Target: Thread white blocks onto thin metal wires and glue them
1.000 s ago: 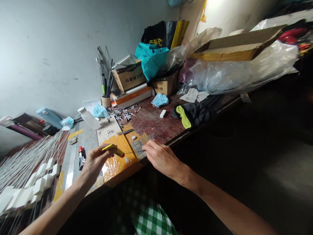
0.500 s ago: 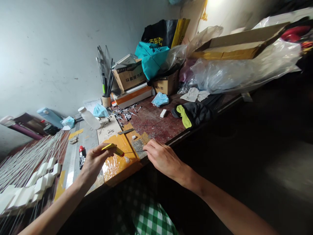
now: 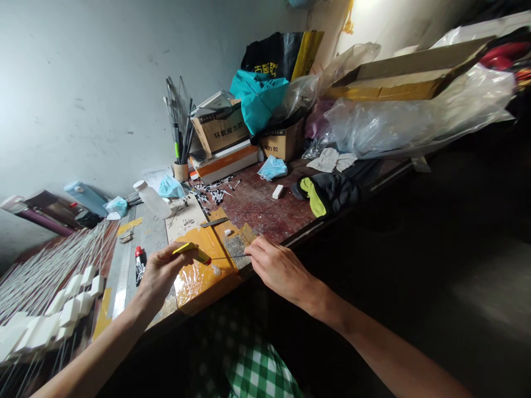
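**Yellow tool and thin rod held over the taped bench edge**

Yellow-handled slim tool (image 3: 191, 253) sits pinched in the left hand (image 3: 160, 275), fingers closed around it, tip aimed toward 3 o'clock. Right hand (image 3: 279, 269) is closed narrow, fingertips pinching the far end of a thin dark rod (image 3: 227, 257) that runs between the two hands. Both hands hover just above the glossy orange taped pad (image 3: 198, 276) at the near bench edge; judged, the rod is held taut and level so the tool can work its end, with the small grey abrasive patch (image 3: 235, 247) directly beneath.

Surroundings: red-capped black glue tube (image 3: 140, 264) at 9 o'clock of the left hand, beside a long steel ruler (image 3: 123, 265). White blocks on rods (image 3: 62, 301) crowd the far left. At 12 o'clock, scattered small black pieces (image 3: 211, 194), a white plastic bottle (image 3: 151, 200), a cup of rods (image 3: 180, 171). Nothing lies between the hands.
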A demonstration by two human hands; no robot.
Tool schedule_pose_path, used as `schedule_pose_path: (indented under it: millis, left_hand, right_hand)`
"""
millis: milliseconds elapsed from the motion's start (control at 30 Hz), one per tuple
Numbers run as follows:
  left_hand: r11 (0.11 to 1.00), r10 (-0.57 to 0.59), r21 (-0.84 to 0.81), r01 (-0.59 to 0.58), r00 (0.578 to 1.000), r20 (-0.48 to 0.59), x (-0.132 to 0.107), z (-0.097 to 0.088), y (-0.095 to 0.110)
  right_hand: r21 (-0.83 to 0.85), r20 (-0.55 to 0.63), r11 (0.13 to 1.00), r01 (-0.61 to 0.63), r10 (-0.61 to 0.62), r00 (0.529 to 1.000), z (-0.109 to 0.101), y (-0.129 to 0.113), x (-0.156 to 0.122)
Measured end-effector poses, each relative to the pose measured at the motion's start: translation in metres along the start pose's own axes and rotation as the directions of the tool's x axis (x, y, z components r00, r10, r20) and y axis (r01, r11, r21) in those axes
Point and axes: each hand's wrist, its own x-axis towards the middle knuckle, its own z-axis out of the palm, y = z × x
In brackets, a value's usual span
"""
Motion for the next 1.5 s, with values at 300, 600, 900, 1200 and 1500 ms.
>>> schedule_pose_path:
  millis: [300,600,900,1200,1500]
  left_hand:
    - [0.999,-0.043,-0.029,0.042,0.998,-0.044,0.006,-0.005,-0.010]
    - [0.999,-0.038,-0.018,0.037,0.998,-0.052,0.006,-0.004,-0.009]
    - [0.999,-0.020,-0.043,0.020,1.000,0.004,0.002,0.000,-0.004]
    - [1.000,-0.023,-0.009,0.023,1.000,0.011,0.000,-0.002,-0.003]
    - [0.999,0.012,-0.049,-0.011,0.999,0.031,0.000,0.000,-0.003]
  right_hand:
    - [0.020,0.007,1.000,-0.002,0.002,1.000,0.000,0.000,0.000]
    - [0.003,0.013,1.000,-0.012,0.012,1.000,0.002,0.000,0.000]
    - [-0.005,0.026,1.000,-0.004,0.004,1.000,0.003,0.001,0.000]
    - [-0.004,0.028,1.000,-0.001,0.001,1.000,0.002,0.000,0.000]
    - [0.001,0.033,1.000,-0.001,0.001,0.999,0.002,0.001,0.001]
